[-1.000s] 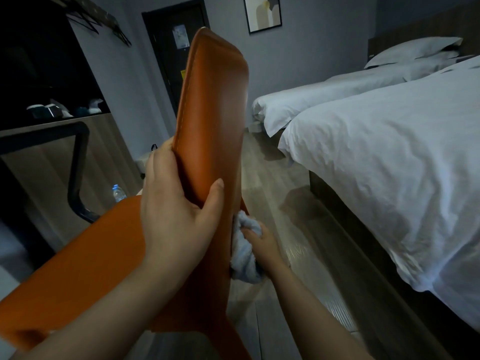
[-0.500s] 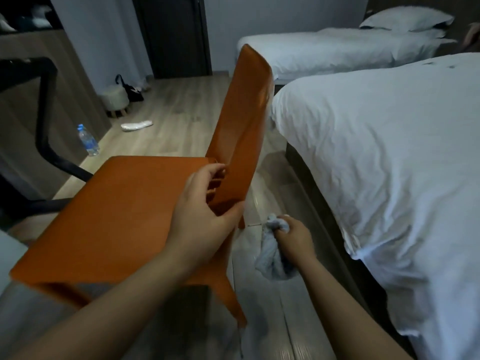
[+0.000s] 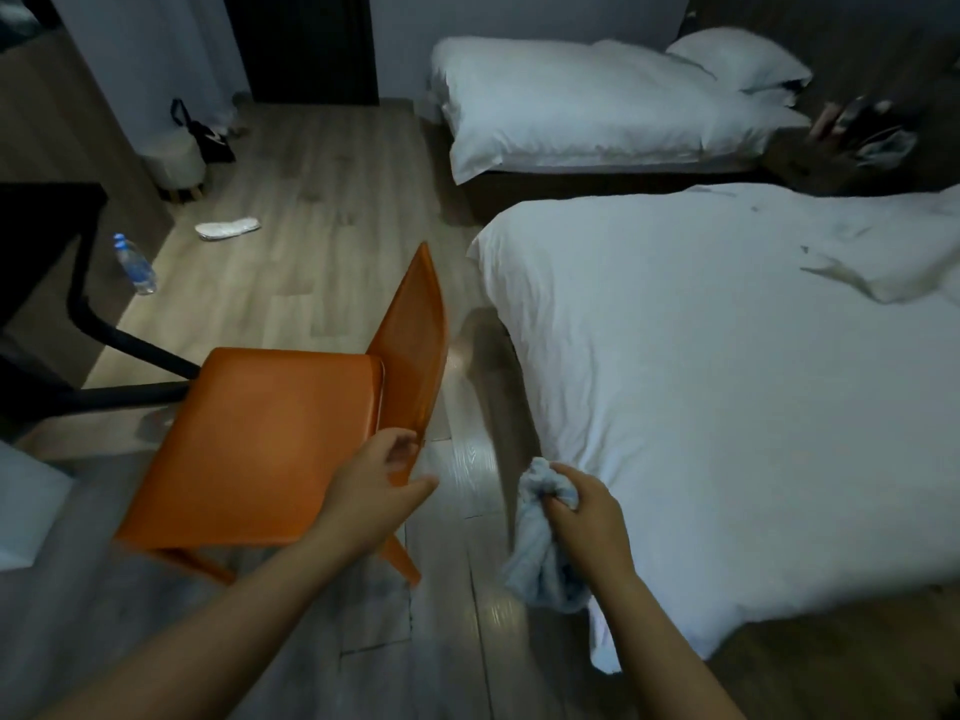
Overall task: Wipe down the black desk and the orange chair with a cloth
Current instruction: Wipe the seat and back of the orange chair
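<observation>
Head view of two hands beside an orange chair (image 3: 260, 444) on a wood floor (image 3: 322, 200).

Left hand (image 3: 376, 485) with loose, half-bent fingers, thumb held apart, gripping nothing, right by the bottom of the chair back; hard to tell if touching. Right hand (image 3: 587, 517) squeezed tight around a pale, bunched-up cloth (image 3: 532, 561), hanging down above the floor, apart from the chair. Chair up on its legs, seat turned left toward the black worktop (image 3: 47, 226), tall back pointing up, just beside the near bed (image 3: 727, 407). Behind, a second bed (image 3: 571, 106), both white. On the floor near the worktop, a water bottle (image 3: 135, 265) and a white slipper (image 3: 227, 229).
</observation>
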### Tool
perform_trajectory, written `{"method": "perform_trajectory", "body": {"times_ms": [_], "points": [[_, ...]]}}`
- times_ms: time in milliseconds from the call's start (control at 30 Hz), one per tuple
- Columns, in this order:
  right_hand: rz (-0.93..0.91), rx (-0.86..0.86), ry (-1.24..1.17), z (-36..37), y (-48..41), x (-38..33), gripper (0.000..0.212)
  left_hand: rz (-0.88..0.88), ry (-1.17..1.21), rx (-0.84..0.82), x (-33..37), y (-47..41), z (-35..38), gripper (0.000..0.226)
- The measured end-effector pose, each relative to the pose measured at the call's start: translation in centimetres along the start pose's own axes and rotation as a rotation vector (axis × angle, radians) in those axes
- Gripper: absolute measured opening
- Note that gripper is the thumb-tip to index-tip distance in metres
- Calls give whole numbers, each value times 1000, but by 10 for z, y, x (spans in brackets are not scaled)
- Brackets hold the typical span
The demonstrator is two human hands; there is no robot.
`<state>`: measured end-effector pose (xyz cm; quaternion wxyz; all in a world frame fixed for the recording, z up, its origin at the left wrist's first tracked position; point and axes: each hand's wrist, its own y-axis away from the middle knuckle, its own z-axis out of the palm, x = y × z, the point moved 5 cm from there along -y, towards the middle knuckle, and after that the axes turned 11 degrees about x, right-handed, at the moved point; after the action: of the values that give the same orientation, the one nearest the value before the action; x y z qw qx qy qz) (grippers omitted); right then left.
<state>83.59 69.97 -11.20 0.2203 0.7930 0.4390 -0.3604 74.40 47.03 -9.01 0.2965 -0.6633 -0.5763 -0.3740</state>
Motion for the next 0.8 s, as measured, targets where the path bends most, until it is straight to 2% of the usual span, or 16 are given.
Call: {"method": "perform_trajectory", "body": {"times_ms": [33,133,233,367,600,800], "points": [[-7,-23,15,-20,2,-11,27,-6,-9,-7,24,2,-5,55],[-36,66,13,-89,-7,-45,14,25,-42,7,92,6,-15,50],[-98,100,40,-135,-21,-77,21,58,-62,42,142,0,-19,49],[-130,78,108,-174,-49,-99,20,65,-95,42,176,-17,-16,48],[-223,46,81,-164,-133,-124,22,5,-155,35,169,-82,-6,49],[-276,-9,113,-133,-236,-143,23,-29,-115,80,168,-186,5,46]]}}
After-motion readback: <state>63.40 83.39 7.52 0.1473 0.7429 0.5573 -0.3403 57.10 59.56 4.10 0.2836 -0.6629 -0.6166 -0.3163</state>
